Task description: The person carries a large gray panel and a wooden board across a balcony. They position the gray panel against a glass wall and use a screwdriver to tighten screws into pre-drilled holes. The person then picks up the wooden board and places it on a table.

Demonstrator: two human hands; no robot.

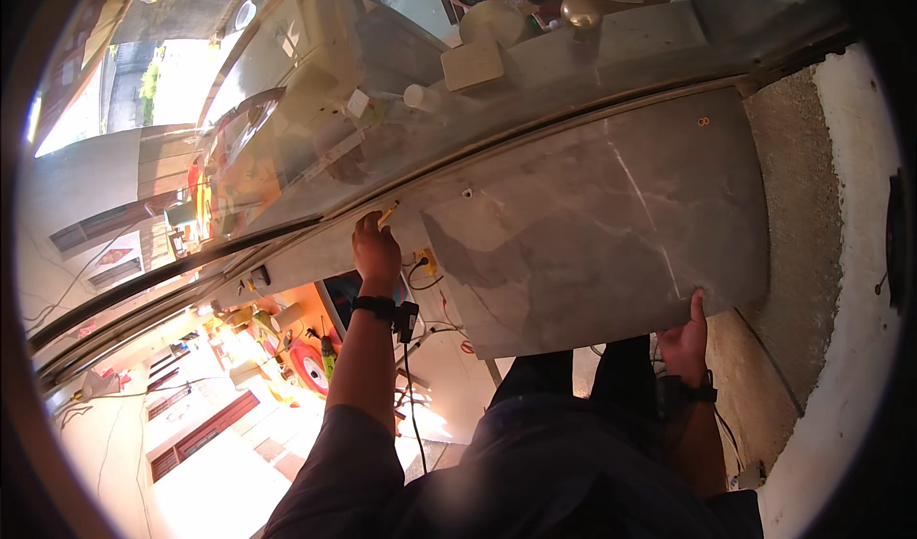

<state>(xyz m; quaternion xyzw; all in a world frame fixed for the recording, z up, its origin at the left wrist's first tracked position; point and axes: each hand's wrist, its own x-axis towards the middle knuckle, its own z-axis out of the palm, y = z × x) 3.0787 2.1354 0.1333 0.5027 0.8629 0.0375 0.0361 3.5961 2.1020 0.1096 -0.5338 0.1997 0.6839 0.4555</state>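
Here, left hand [376, 252] gripping yellow stick [387, 215], beside grey sheet [583, 243], right hand [685, 342] clasping sheet's edge

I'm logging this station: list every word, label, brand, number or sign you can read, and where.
No readable text.
Grey sheet: small orange ring-like marks, no legible lettering.
Yellow stick in the left hand: too small to tell.
White panel with red patch, far left: too blurred.

Loose cables [411, 394] and clutter [308, 359] suggest a workshop.
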